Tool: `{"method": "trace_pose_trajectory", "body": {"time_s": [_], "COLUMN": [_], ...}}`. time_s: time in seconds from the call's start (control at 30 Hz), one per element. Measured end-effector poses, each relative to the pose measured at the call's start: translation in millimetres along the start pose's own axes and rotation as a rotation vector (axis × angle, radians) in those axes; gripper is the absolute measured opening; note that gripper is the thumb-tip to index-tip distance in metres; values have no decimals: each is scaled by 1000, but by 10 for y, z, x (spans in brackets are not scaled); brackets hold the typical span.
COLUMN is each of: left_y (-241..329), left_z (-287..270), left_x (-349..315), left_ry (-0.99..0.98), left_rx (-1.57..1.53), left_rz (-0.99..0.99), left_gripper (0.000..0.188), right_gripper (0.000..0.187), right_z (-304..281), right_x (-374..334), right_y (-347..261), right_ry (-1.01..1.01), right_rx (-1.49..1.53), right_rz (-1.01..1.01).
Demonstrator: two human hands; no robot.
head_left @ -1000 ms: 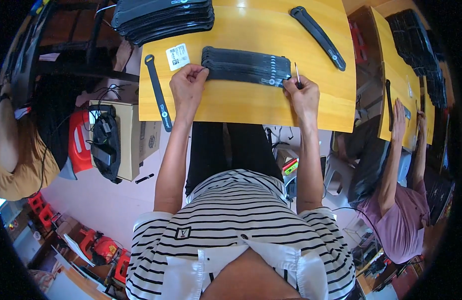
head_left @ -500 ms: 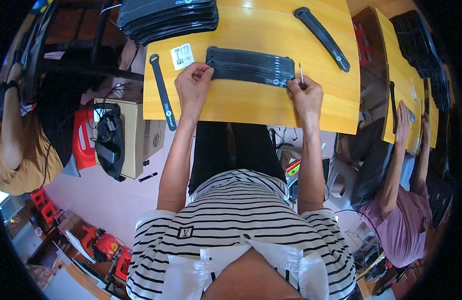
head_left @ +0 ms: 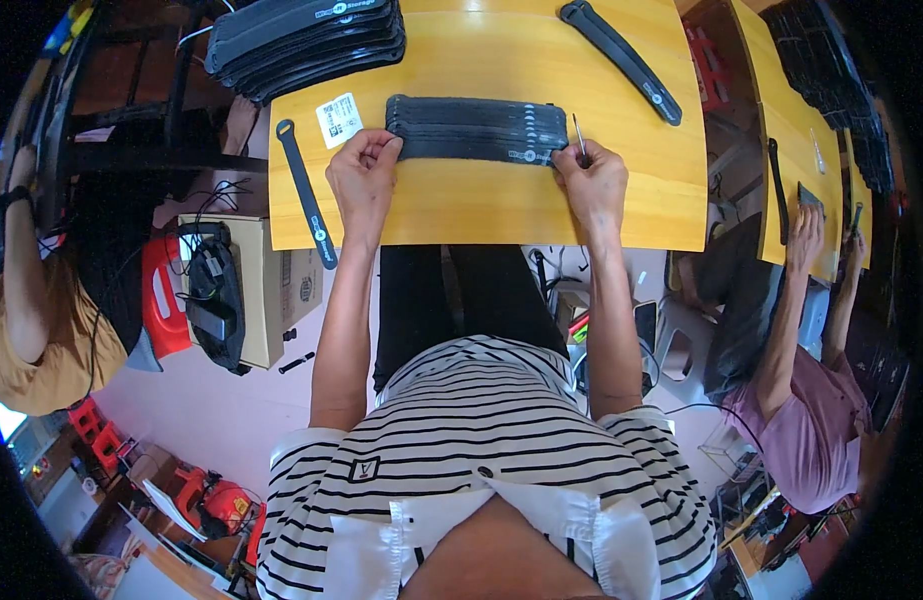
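Observation:
Black storage straps point(head_left: 478, 122) lie overlapped in a row on the yellow table, their right ends showing a column of pale marks. At the left end of the nearest strap, my left hand point(head_left: 364, 180) is closed, thumb and finger pinching its edge. Its right end is pinched by my right hand point(head_left: 593, 188), which also keeps a thin pointed metal tool point(head_left: 578, 130) upright among the fingers; the tool's lower part is hidden. A single looped strap point(head_left: 306, 195) lies left of my left hand, and a white printed label point(head_left: 338, 119) is just beyond that hand.
A tall pile of black straps point(head_left: 306, 45) occupies the far left of the table point(head_left: 461, 215). A few more straps point(head_left: 621, 62) lie at far right. Co-workers sit on both sides; the right one's hands point(head_left: 807, 235) are over another table. A cardboard box point(head_left: 256, 290) stands left.
The view has shifted slightly, and the strap row now lies straighter across the table. Both my hands keep their pinch at its ends. The right co-worker's hands have changed position.

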State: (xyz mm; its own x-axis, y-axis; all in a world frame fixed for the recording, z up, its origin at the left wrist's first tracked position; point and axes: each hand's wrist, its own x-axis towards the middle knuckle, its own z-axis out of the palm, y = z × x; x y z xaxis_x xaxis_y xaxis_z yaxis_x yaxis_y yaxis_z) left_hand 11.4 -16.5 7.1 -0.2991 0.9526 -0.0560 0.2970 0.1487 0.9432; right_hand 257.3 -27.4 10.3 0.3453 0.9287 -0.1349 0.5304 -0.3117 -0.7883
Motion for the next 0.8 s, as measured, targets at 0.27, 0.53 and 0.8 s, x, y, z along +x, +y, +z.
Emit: {"method": "trace_pose_trajectory", "body": {"time_s": [0.27,0.53,0.8], "left_y": [-17,-23,-67], "left_z": [6,28,5], "left_x": [5,16,48], "left_ry": [4,36,41], "left_rx": [-6,11,49], "left_rz": [-5,11,2], "left_gripper": [5,5,10], "right_gripper": [14,15,14], "right_z": [-9,-6,-8], "right_x": [-11,-56,-15], "right_y": [-47,-146,-64], "right_ry": [2,57,38], "right_rx": [-28,-82,-69], "right_rz": [-5,16,-38]}}
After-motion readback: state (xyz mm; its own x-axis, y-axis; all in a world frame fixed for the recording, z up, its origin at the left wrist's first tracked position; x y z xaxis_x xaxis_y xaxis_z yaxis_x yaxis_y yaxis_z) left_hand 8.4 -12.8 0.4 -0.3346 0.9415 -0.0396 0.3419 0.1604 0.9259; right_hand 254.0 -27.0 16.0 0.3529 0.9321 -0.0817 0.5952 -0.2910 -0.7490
